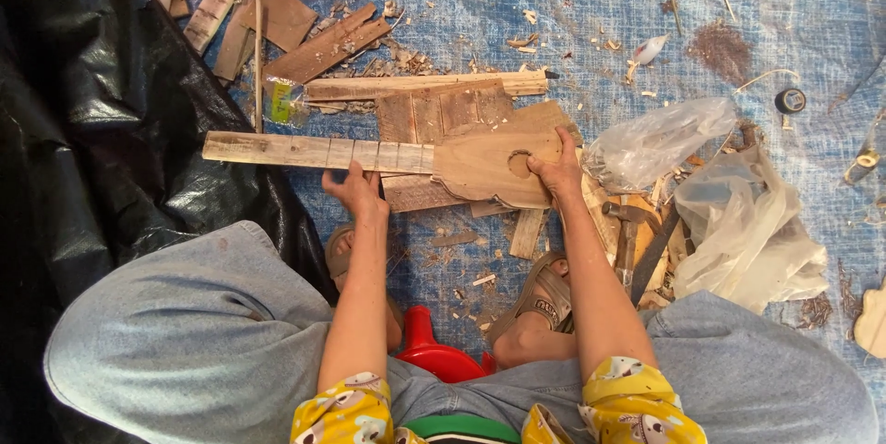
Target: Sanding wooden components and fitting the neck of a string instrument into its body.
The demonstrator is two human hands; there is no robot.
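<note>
In the middle of the frame lies a flat wooden cutout (480,167) with the shape of a small guitar: a rounded body with a round hole, and a long plank neck (314,150) that goes out to the left. It rests on a pile of wood boards (443,107), so it is lifted a little above the ground and stays flat.

The right hand (558,167) is on the body, just beside the hole, fingers closed over the right edge of it; this grip seems to keep the piece from sliding. The left hand (353,190) is under the neck near the place where it meets the body, fingers curled up against the lower edge, so it seems to support the long thin part. Both hands are clamped on the same piece, one at each side, which keeps it level.

Below the right forearm, at the right of centre, a hammer (628,232) lies on wood pieces, near the hand. At the right are crumpled plastic bags (738,222). All of this is on a blue tarp (600,10) covered with wood chips (461,273). The feet in sandals (544,292) stand below the cutout, and a red stool (434,352) shows between the knees at the bottom
</note>
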